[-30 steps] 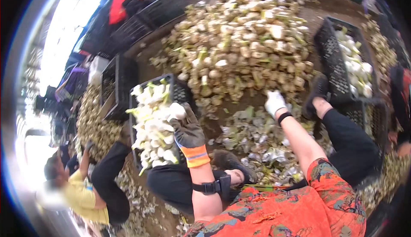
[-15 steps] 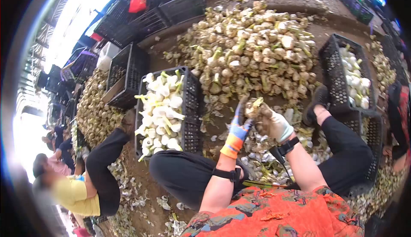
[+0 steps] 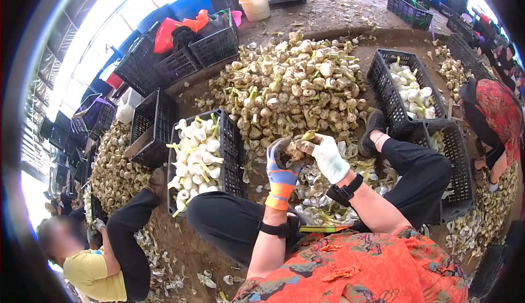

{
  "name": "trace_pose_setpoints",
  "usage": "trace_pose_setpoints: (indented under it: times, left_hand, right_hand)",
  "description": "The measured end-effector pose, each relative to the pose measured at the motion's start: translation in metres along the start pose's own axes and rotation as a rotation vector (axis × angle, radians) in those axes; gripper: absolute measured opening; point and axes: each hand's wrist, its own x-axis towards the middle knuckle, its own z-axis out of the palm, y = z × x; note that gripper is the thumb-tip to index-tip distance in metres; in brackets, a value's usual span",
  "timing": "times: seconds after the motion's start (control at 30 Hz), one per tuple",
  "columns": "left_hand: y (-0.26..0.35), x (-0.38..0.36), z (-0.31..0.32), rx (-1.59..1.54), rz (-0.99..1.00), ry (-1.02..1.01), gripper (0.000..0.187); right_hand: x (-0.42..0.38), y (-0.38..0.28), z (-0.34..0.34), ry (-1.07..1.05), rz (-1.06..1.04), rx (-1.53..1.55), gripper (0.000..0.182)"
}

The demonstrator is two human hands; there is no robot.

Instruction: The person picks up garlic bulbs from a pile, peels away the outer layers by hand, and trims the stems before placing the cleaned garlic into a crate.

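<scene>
Between my two gloved hands is a garlic bulb (image 3: 295,151), dirty brown with a short greenish stem, held over my lap. My left hand (image 3: 280,167), in a blue and orange glove with dark fingertips, is closed around its left side. From the right, my right hand (image 3: 329,159), in a white glove with soiled fingertips, pinches it near the stem. Beyond the hands rises a big heap of untrimmed garlic (image 3: 290,87). Papery peelings (image 3: 324,191) lie between my legs. Fingers hide part of the bulb.
A black crate of cleaned white garlic (image 3: 196,158) stands at my left, another crate (image 3: 407,92) at my right, with a further crate (image 3: 451,161) nearer me. A person in yellow (image 3: 95,270) sits at left; a person in red (image 3: 497,117) bends at right.
The view has tilted up, showing more buckets and crates behind. Both hands remain at the garlic bulb, whose stem end now points toward my right hand.
</scene>
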Motion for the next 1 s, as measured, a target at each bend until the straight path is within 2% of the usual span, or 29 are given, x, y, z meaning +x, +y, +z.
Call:
trace_pose_setpoints:
  times: [0.2,0.3,0.4,0.43,0.53,0.57,0.6,0.67,0.7,0.77,0.8,0.87,0.93,0.97,1.0]
  left_hand:
    - [0.006,-0.005,0.003,-0.117,-0.084,-0.028,0.073]
    - [0.03,-0.009,0.007,-0.44,-0.223,-0.036,0.065]
    - [0.054,-0.009,0.006,-0.608,-0.358,-0.023,0.055]
    - [0.05,-0.008,0.0,-0.548,-0.372,-0.1,0.054]
    - [0.036,-0.01,-0.003,-0.698,-0.513,-0.126,0.053]
    - [0.034,-0.01,0.004,-0.681,-0.453,-0.086,0.05]
    - [0.039,-0.011,0.01,-0.565,-0.395,-0.02,0.051]
    - [0.02,-0.012,0.01,-0.262,-0.127,-0.105,0.055]
    - [0.021,-0.011,0.007,-0.371,-0.291,-0.063,0.055]
    - [0.019,-0.004,0.001,-0.261,-0.25,-0.114,0.05]
    - [0.023,0.0,0.0,-0.208,-0.225,-0.139,0.048]
    - [0.033,0.001,-0.005,-0.345,-0.29,-0.206,0.047]
    - [0.051,-0.001,-0.005,-0.368,-0.458,-0.295,0.048]
    - [0.063,-0.006,-0.002,-0.396,-0.457,-0.293,0.047]
    - [0.049,-0.008,-0.013,-0.523,-0.451,-0.397,0.055]
  right_hand:
    - [-0.011,-0.016,-0.012,-0.174,0.008,0.071,0.022]
    - [-0.014,-0.025,-0.014,-0.158,-0.132,-0.389,0.019]
    - [-0.017,-0.032,-0.023,-0.171,-0.507,-0.822,0.022]
    - [-0.013,-0.035,-0.026,-0.276,-0.535,-0.793,0.02]
    - [-0.02,-0.044,-0.019,-0.217,-0.516,-0.963,0.02]
    - [-0.027,-0.053,-0.012,-0.227,-0.57,-1.095,0.019]
    - [-0.026,-0.042,-0.013,-0.16,-0.721,-1.108,0.019]
    - [-0.025,-0.025,-0.019,-0.094,-0.601,-0.959,0.018]
    - [-0.022,-0.023,-0.02,-0.079,-0.458,-0.773,0.017]
    - [-0.018,-0.019,-0.023,-0.044,-0.171,-0.4,0.016]
    - [-0.017,-0.018,-0.024,-0.026,-0.118,-0.257,0.014]
    - [-0.016,-0.014,-0.022,0.119,-0.098,-0.278,0.015]
    - [-0.008,-0.011,-0.037,0.269,-0.015,-0.092,0.016]
    - [0.007,0.003,-0.064,0.366,-0.061,-0.01,0.017]
    - [0.026,0.019,-0.096,0.291,-0.249,0.12,0.016]
